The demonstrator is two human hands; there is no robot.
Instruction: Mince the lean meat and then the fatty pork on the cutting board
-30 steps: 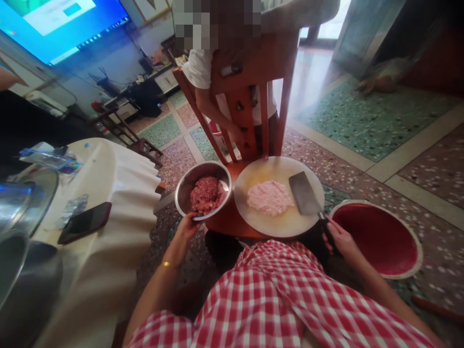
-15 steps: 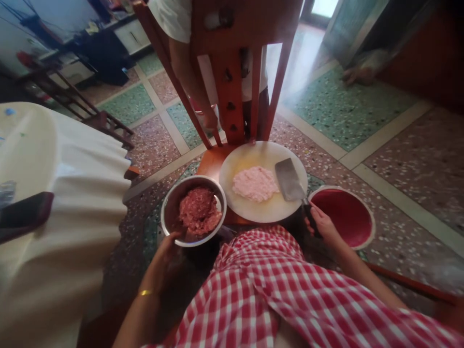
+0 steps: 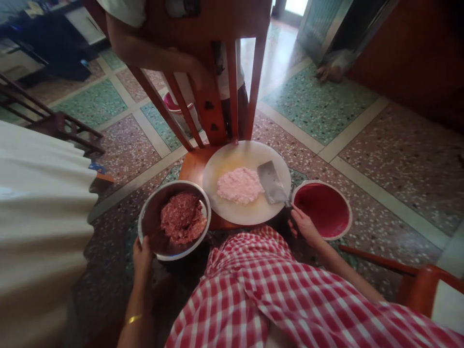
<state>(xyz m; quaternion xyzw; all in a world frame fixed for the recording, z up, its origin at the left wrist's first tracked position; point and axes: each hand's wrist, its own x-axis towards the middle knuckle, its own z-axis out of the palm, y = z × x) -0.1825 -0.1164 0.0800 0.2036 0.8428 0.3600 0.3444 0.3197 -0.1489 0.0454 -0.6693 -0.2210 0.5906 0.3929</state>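
Note:
My left hand (image 3: 142,256) grips the near rim of a steel bowl (image 3: 152,220) holding dark red minced meat (image 3: 183,217), held low beside the chair seat. My right hand (image 3: 304,226) is closed on the dark handle of a cleaver (image 3: 271,182). The cleaver's blade lies flat on a round pale chopping board (image 3: 250,215), right beside a mound of pale pink minced meat (image 3: 239,185). The board rests on the seat of a red wooden chair (image 3: 194,166).
A red basin (image 3: 324,209) sits on the floor right of the board. Another person (image 3: 152,48) stands behind the chair's back, one hand on it. A white-clothed table (image 3: 36,203) is at left, a second wooden chair (image 3: 416,285) at lower right. My red checked clothing fills the foreground.
My left hand has drawn the steel bowl off the chair seat, down and toward me to the left. The view tilted down. My right hand stays on the cleaver handle.

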